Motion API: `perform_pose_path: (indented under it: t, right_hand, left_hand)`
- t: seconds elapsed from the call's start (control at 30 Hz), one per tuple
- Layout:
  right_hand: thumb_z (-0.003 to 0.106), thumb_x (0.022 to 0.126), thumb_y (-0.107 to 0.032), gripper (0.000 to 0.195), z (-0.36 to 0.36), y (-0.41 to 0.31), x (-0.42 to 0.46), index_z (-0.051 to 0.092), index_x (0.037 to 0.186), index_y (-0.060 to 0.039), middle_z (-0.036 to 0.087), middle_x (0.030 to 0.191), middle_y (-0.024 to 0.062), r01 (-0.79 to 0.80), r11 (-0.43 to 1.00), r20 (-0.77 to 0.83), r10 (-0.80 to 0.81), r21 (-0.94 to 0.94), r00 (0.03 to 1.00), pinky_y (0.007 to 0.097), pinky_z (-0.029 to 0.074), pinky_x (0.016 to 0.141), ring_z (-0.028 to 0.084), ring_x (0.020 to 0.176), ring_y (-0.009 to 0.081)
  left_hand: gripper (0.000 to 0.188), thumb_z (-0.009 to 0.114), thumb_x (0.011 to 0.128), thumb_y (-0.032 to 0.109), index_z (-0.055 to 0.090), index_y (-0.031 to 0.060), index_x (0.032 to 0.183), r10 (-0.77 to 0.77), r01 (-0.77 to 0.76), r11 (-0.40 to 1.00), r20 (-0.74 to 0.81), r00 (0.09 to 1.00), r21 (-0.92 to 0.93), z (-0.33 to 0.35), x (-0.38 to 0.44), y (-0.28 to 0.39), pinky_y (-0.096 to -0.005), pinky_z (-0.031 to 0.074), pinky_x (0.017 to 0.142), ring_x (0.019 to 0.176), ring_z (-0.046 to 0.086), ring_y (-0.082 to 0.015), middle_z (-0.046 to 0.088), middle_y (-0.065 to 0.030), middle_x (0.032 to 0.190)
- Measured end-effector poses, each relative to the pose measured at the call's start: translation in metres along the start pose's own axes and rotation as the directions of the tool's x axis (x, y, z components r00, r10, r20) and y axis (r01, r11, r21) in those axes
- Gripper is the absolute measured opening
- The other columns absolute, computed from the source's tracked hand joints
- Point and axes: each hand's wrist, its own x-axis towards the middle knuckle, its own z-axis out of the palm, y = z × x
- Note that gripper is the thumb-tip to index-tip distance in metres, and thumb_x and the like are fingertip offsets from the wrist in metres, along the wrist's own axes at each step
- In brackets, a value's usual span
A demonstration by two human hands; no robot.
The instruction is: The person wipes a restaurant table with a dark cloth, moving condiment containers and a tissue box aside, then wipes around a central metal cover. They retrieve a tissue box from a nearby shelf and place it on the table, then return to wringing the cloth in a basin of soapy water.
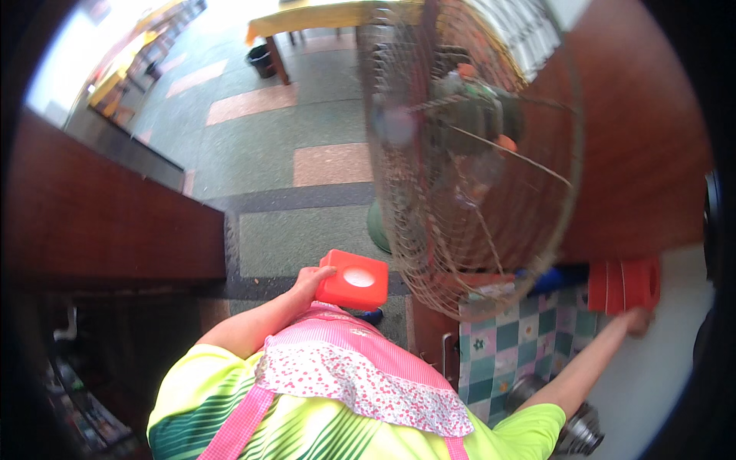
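Observation:
A red plastic box [376,282] with a round opening showing white, like a napkin dispenser, is gripped at its left side by my left hand [313,282]. It hangs in front of my pink apron. Far to the right, my right hand [638,322] touches the near end of a row of similar red boxes [615,287]. These stand close together on a surface with a checkered, flower-patterned cover [517,339]. The right hand is blurred and its fingers are mostly hidden, so whether it grips a box is unclear.
A large caged fan [477,161] stands close ahead on the right, beside a brown wooden panel [638,132]. Another brown panel [115,207] is on the left. A metal vessel [581,428] sits by my right arm. Beyond are a cloth-covered table [310,20] and a black bin [261,61].

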Motion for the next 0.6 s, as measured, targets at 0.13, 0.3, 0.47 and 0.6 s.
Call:
perform_pose_path:
  t: [0.13, 0.3, 0.47, 0.6]
  right_hand:
    - [0.044, 0.104, -0.027, 0.031, -0.042, -0.014, 0.044, 0.063, 0.11, -0.0041, 0.074, 0.103, 0.0151, -0.221, 0.874, 0.262, 0.113, 0.433, 0.958, 0.0453, 0.062, 0.065, 0.075, 0.09, 0.0272]
    - [0.047, 0.102, -0.026, 0.029, -0.138, -0.028, -0.045, 0.064, 0.108, -0.0026, 0.073, 0.099, 0.016, -0.019, 0.538, -0.105, 0.198, 0.842, 0.975, 0.0459, 0.061, 0.063, 0.073, 0.083, 0.0273]
    - [0.05, 0.1, -0.025, 0.028, -0.303, -0.057, -0.351, 0.065, 0.105, -0.0011, 0.073, 0.095, 0.0168, 0.2, 0.196, -0.181, -0.107, 0.96, 0.978, 0.0465, 0.059, 0.061, 0.071, 0.076, 0.0275]
    - [0.053, 0.098, -0.024, 0.027, -0.434, -0.086, -0.59, 0.065, 0.103, 0.0002, 0.072, 0.092, 0.0175, -0.042, 0.105, 0.105, -0.723, 0.994, 0.683, 0.0469, 0.058, 0.06, 0.069, 0.071, 0.0276]
  left_hand:
    - [0.044, 0.07, 0.093, 0.025, 0.063, -0.0095, 0.119, -0.025, 0.025, 1.0, -0.016, 1.0, -0.015, -0.038, 0.016, 0.018, -0.0376, 0.06, 0.085, 0.091, 0.074, -0.0252, 0.073, -0.017, 0.107]
    - [0.039, 0.07, 0.093, 0.024, 0.066, -0.0064, 0.117, 0.021, -0.026, 0.985, -0.03, 0.999, -0.171, -0.079, 0.041, 0.068, -0.0361, 0.059, 0.085, 0.09, 0.074, -0.0236, 0.074, -0.0145, 0.105]
    - [0.038, 0.072, 0.091, 0.027, 0.069, -0.0047, 0.111, 0.138, -0.15, 0.969, -0.076, 0.988, -0.198, -0.157, 0.094, 0.167, -0.0318, 0.057, 0.083, 0.088, 0.072, -0.0176, 0.074, -0.0103, 0.102]
    - [0.04, 0.074, 0.09, 0.031, 0.069, -0.0048, 0.108, 0.137, -0.143, 0.971, -0.045, 0.99, -0.19, -0.221, 0.146, 0.257, -0.0314, 0.057, 0.082, 0.086, 0.072, -0.0175, 0.074, -0.0104, 0.099]
